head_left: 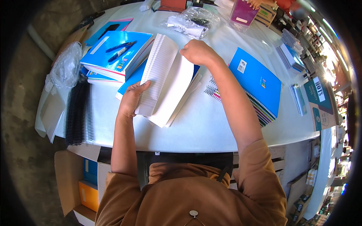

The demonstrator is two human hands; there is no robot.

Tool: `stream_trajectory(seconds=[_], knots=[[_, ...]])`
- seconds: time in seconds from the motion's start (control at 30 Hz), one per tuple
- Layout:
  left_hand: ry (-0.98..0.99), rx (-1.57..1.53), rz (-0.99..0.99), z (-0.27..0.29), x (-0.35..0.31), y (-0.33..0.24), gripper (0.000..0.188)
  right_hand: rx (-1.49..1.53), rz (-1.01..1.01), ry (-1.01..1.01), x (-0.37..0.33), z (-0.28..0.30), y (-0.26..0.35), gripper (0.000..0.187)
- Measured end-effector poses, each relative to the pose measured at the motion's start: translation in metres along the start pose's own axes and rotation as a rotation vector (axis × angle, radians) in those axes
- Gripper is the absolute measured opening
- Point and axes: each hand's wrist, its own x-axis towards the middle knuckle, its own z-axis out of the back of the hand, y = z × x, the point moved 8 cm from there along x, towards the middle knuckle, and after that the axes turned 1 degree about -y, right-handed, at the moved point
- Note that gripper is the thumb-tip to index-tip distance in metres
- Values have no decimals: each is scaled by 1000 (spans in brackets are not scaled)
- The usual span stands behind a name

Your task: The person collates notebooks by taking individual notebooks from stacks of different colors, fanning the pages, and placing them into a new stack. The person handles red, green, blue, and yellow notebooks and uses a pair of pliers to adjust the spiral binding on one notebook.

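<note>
A block of ruled notebook pages (160,67) with punched holes along its edge stands bent open in front of me. My left hand (132,98) is closed on its lower left edge, thumb across the ruled sheet. My right hand (198,52) is closed at the upper right corner of the pages, its fingertips partly hidden. Between the hands a blank white sheet (177,84) curves down to the right. More loose sheets and a blue cover (132,81) lie beneath. To the right is a stack of blue spiral notebooks (256,83), their wire coils showing.
Pens (122,51) lie on a blue notebook stack (102,47) at left. Nearby are black binding coils (78,113) and a clear plastic bag (66,67). A plastic-wrapped bundle (188,26) lies behind. Another person's hand (255,3) touches a purple notebook (242,14). An open carton (68,177) stands below.
</note>
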Motion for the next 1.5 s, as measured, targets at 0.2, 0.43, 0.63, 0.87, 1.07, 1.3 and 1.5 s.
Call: stream_trajectory(seconds=[0.2, 0.43, 0.63, 0.87, 1.07, 1.3, 1.5], knots=[[20, -3, 1, 0, 0, 0, 35, 1062, -305, 34, 18, -15, -26, 64], [162, 412, -235, -45, -26, 2, 44, 1040, -303, 383, 19, -59, -47, 51], [79, 1152, -685, -72, -56, -1, 37, 859, -101, 357, -6, -14, -42, 41], [-209, -352, -494, 11, -97, -24, 88, 1227, 417, -6, -164, 46, -60, 32], [-20, -246, -384, -21, -125, 10, 65, 1456, 206, -92, -255, -54, -144, 27], [-133, -31, -405, -21, -125, 43, 80, 1255, 196, -29, -259, -89, -145, 28], [-95, -59, -529, -32, -132, 22, 83, 1059, 203, 16, -262, -69, -131, 26]])
